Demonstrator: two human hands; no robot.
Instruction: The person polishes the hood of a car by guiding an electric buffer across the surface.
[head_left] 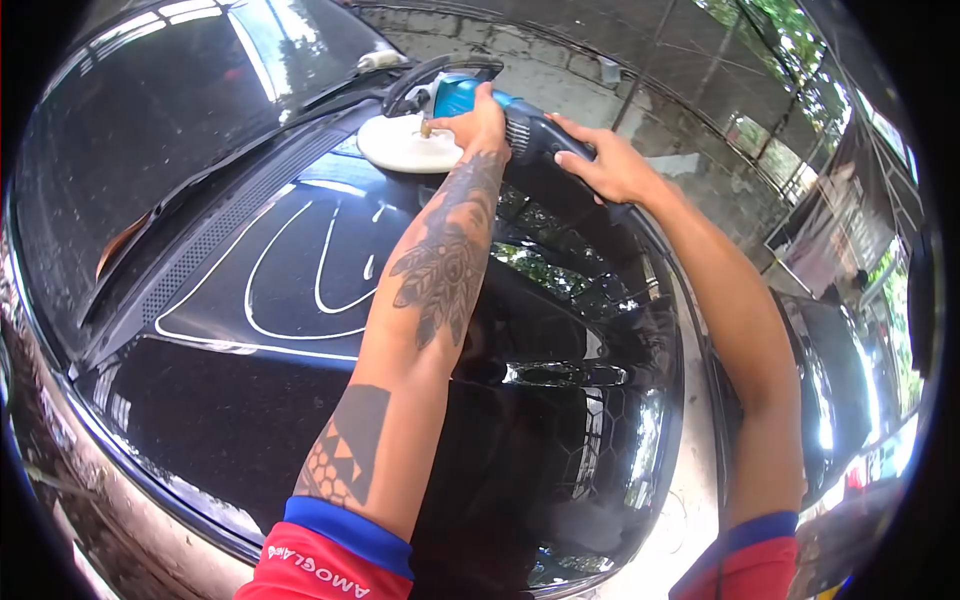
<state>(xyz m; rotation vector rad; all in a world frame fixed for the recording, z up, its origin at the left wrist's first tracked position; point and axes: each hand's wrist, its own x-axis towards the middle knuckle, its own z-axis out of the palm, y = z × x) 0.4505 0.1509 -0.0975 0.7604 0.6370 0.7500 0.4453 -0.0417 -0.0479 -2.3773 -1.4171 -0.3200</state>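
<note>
A teal and black car polisher [540, 140] with a round white pad [400, 148] is over the far side of a glossy black car hood [250, 385], close to the windshield base. My left hand [480, 125] is wrapped around the polisher's front, just above the pad. On the black rear handle sits my right hand [612, 168], its fingers and thumb closed around it. Curved whitish lines of polish [250, 290] run across the hood between the pad and the near edge. The pad's underside is hidden, so its contact with the paint cannot be seen.
The windshield [160, 110] rises at the left, with a wiper arm [190, 190] along its base. A concrete block wall [540, 55] stands beyond the car. Another dark car [840, 370] is at the right, near a hanging cloth [830, 220].
</note>
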